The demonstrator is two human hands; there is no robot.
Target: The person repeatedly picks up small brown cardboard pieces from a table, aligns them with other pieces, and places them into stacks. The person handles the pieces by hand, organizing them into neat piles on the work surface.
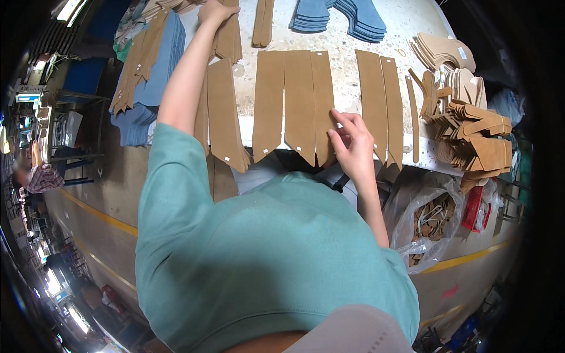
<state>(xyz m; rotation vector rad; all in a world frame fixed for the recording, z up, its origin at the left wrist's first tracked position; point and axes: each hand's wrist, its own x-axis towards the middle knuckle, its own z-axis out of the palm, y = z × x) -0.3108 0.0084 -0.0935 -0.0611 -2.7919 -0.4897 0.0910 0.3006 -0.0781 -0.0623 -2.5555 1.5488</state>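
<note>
Counter [344, 76]: white, worn and spotted, bearing cut flat pieces in brown, blue and beige. Centre: three long brown panels [301, 97], side by side, lower ends pointed or slanted and overhanging the near edge, small white labels at several ends. Right hand [356, 144]: loosely spread, clasping nothing, index finger and thumb apart at the right edge of the rightmost centre panel; whether the tips press on it cannot be told. Left hand [215, 13]: arm outstretched to the far left, over the top of a brown stack [228, 44]; whether it grips cannot be told. Left of centre: further long brown panels [223, 112], layered. Right of centre: two brown panels [372, 100] and one narrow brown strip [412, 120]. Far side: narrow brown strips [263, 23], curved blue pieces [365, 22] in stacks. Left end: blue pieces [169, 65] with brown ones on top. Right end: beige curved pieces [438, 52], bundled brown pieces [491, 154]. Below, right: clear plastic bag [402, 223] containing brown scraps [432, 220].
</note>
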